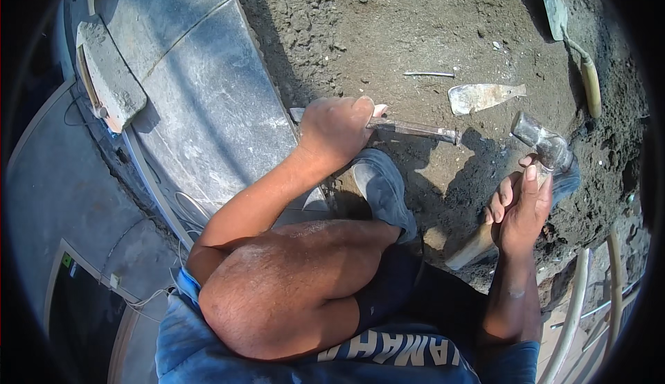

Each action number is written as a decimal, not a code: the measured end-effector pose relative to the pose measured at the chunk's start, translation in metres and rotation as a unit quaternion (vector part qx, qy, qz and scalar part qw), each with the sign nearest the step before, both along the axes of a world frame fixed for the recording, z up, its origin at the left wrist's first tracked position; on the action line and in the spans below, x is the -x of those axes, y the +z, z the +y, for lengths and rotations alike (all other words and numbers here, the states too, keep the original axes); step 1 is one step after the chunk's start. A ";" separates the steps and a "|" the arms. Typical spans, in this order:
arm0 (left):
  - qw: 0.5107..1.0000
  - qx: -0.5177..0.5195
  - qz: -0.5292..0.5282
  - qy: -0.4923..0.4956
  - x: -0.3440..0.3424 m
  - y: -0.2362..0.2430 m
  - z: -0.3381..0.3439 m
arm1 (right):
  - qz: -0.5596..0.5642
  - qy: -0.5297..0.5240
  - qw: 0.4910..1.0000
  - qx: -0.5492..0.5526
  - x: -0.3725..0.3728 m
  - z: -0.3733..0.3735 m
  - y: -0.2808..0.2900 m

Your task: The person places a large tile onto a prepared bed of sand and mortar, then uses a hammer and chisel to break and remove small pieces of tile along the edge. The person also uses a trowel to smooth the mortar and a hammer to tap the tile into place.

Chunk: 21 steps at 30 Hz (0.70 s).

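Note:
My left hand (336,129) is closed around a metal chisel (415,129), which lies nearly level. Its flat tip shows past the hand at the edge of the grey tiles (222,100), and its struck end points right. Whether the tip touches the tile I cannot tell. My right hand (521,207) grips a hammer (544,140) by its wooden handle, with the steel head raised a short way right of the chisel's end. The handle's lower end sticks out below that hand. Between the two hands is bare, rough soil or mortar (388,44).
A pale, worn flat blade (481,98) and a thin white stick (428,74) lie beyond the hammer. A trowel (589,82) rests at the far right. A mortar-crusted float (111,72) sits on the tiles' left edge. My bent knee (277,287) is close below the left arm.

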<state>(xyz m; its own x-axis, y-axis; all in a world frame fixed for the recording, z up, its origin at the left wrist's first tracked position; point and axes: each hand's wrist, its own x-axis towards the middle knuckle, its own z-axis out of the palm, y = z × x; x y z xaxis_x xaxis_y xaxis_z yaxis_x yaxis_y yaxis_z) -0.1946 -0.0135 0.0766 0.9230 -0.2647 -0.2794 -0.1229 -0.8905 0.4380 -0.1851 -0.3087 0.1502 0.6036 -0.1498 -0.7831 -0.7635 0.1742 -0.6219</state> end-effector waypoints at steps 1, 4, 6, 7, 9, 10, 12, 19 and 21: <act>1.000 0.004 0.006 0.005 -0.002 0.002 -0.002 | -0.036 -0.067 0.997 0.018 -0.012 -0.005 0.004; 0.999 0.039 0.005 0.000 0.003 0.009 -0.009 | -0.136 -0.137 0.981 0.021 -0.043 -0.041 0.011; 0.998 0.059 0.017 -0.014 0.014 0.011 -0.016 | -0.154 -0.130 0.978 0.056 -0.041 -0.058 0.014; 0.998 0.059 0.030 -0.023 0.019 0.011 -0.017 | -0.143 -0.127 0.979 0.065 -0.039 -0.057 0.015; 0.997 0.050 0.048 -0.030 0.024 0.012 -0.016 | -0.127 -0.119 0.982 0.076 -0.034 -0.050 0.019; 0.997 0.040 0.052 -0.032 0.023 0.012 -0.013 | -0.122 -0.116 0.983 0.079 -0.032 -0.046 0.021; 0.997 0.041 0.053 -0.027 0.021 0.012 -0.012 | -0.127 -0.105 0.984 0.069 -0.030 -0.041 0.025; 0.997 0.028 0.070 0.014 0.011 0.017 -0.013 | -0.056 -0.039 0.996 -0.058 0.010 -0.012 0.019; 0.997 0.018 0.073 0.005 0.012 0.012 -0.015 | 0.130 0.110 0.984 -0.045 0.027 0.014 0.016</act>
<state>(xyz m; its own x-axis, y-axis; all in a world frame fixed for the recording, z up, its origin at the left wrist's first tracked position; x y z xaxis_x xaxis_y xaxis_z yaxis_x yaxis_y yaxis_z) -0.2069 -0.0284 0.0889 0.8762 -0.2678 -0.4008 -0.0471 -0.8750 0.4818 -0.2119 -0.2948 0.1666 0.3907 0.0384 -0.9197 -0.9204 0.0318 -0.3896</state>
